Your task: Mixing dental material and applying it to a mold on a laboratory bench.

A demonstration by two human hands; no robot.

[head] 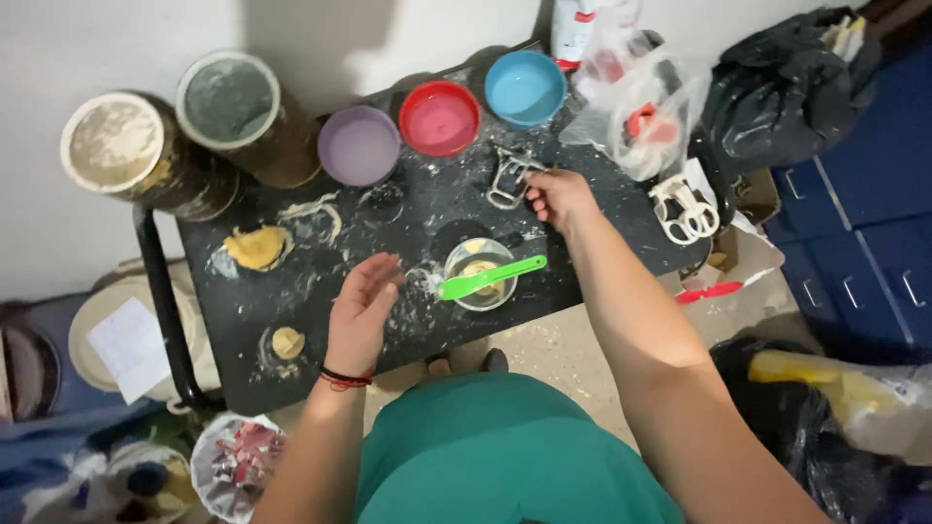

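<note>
While the right hand (558, 197) closes its fingers on the metal cutter (510, 177) at its ten o'clock, the left hand (361, 309) hovers open and empty, palm turned inward. At the left hand's three o'clock, near, sits the glass bowl (480, 274), and the green spatula (488, 278) lies across it, long axis running eight to two o'clock.

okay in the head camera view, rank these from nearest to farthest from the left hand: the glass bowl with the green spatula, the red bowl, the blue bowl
From the left hand:
1. Glass bowl with the green spatula, just to its right.
2. Red bowl, at the table's back edge.
3. Blue bowl, back right.
</note>
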